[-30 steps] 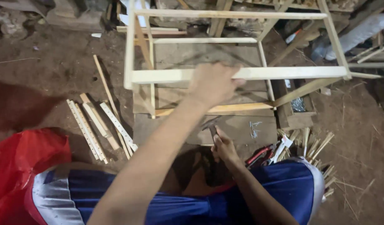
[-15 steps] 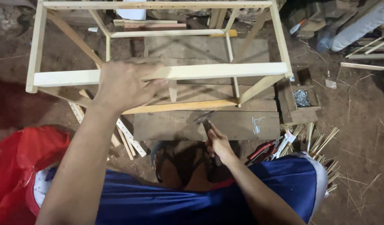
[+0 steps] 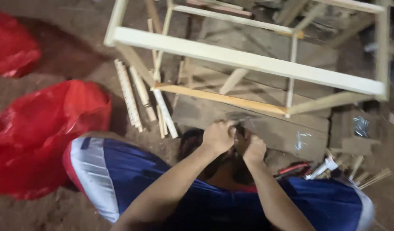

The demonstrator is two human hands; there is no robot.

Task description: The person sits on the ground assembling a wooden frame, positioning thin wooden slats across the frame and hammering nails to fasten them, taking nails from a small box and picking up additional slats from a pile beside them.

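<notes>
My left hand (image 3: pixel 218 137) and my right hand (image 3: pixel 254 149) are pressed together low over my lap, at the near edge of a dark wooden plank (image 3: pixel 291 128). Both hands curl around a small dark tool (image 3: pixel 239 127), which is blurred and mostly hidden by the fingers. Just beyond the hands stands a pale open wooden frame (image 3: pixel 248 57), tilted, with its orange lower rail (image 3: pixel 218 97) resting on the plank. Neither hand touches the frame.
Red plastic bags (image 3: pixel 47 128) lie on the dirt floor at left. Loose wooden slats (image 3: pixel 129 96) lie beside the frame's left corner. Red-handled pliers (image 3: pixel 291 169), a bundle of thin sticks (image 3: pixel 370 176) and a small box (image 3: pixel 360 127) sit at right.
My left hand has let go of the frame's top rail and dropped down to join my right hand on the tool. The view has shifted, so the frame sits higher and further right.
</notes>
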